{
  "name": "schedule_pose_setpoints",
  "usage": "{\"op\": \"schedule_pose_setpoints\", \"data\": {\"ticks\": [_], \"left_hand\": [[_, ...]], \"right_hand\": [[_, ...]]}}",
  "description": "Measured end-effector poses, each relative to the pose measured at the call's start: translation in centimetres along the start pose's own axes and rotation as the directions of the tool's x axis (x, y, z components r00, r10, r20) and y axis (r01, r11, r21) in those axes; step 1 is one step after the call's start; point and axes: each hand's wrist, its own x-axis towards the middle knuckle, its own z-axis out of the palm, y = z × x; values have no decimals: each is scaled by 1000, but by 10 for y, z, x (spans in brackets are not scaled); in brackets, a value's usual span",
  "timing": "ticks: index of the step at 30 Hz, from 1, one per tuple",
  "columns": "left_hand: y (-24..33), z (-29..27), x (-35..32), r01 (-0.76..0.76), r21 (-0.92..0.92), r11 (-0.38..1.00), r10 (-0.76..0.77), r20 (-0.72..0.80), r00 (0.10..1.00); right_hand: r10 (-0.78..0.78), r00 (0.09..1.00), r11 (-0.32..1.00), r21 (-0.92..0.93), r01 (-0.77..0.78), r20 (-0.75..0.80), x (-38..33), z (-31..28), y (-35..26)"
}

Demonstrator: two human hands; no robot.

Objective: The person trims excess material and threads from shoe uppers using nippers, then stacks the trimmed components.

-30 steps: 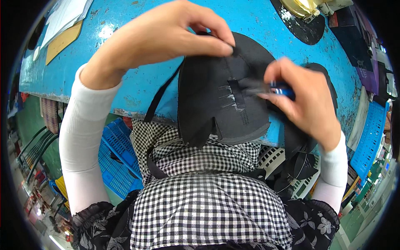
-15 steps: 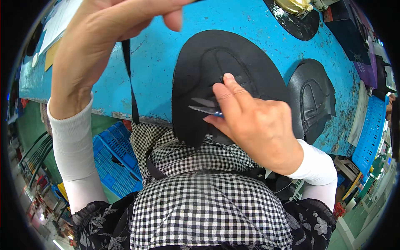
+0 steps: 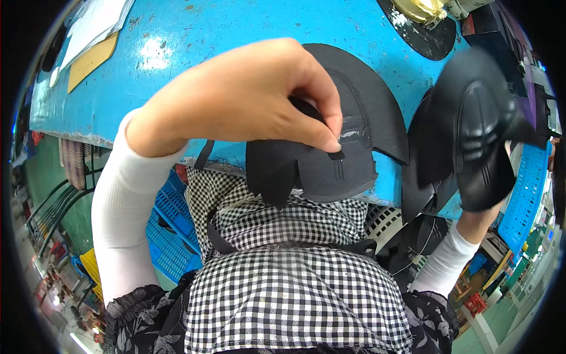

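My left hand (image 3: 277, 94) is closed in a pinch on a narrow black strip (image 3: 336, 156), whose short end lies over the stitched middle of a flat black shoe upper (image 3: 377, 100). This rounded piece rests on the blue table with its notched edge toward me. At the right, my right hand (image 3: 480, 219) holds up a glossy black leather shoe upper (image 3: 480, 130) with moulded ridges, blurred by motion. That upper hides most of the right fingers. Further black pieces (image 3: 415, 203) lie beneath it at the table edge.
The blue table (image 3: 236, 23) carries papers (image 3: 94, 29) and a brown envelope (image 3: 91, 64) at far left. A yellow-topped object (image 3: 421, 9) stands on a black base at the back right. Blue crates (image 3: 171, 245) sit below the table; a blue basket (image 3: 527, 194) is at right.
My left hand has come down and right over the flat upper with the strip. My right hand has left that piece and lifted the glossy upper; the snips it held are out of sight.
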Motion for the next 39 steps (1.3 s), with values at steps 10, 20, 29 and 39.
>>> {"op": "schedule_pose_setpoints", "data": {"ticks": [10, 20, 29, 39], "left_hand": [[-12, 11, 23, -95, 391, 915, 80, 53, 995], [-12, 5, 23, -134, 692, 709, 255, -75, 964], [-10, -6, 24, -45, 538, 842, 47, 9, 999], [-6, -11, 23, -45, 506, 861, 21, 52, 998]], "right_hand": [[45, 978, 880, -470, 59, 206, -10, 4, -17], [169, 266, 318, -308, 897, 949, -13, 133, 22], [172, 199, 363, -250, 898, 965, 5, 144, 20], [274, 455, 260, -521, 813, 847, 3, 149, 7]]}}
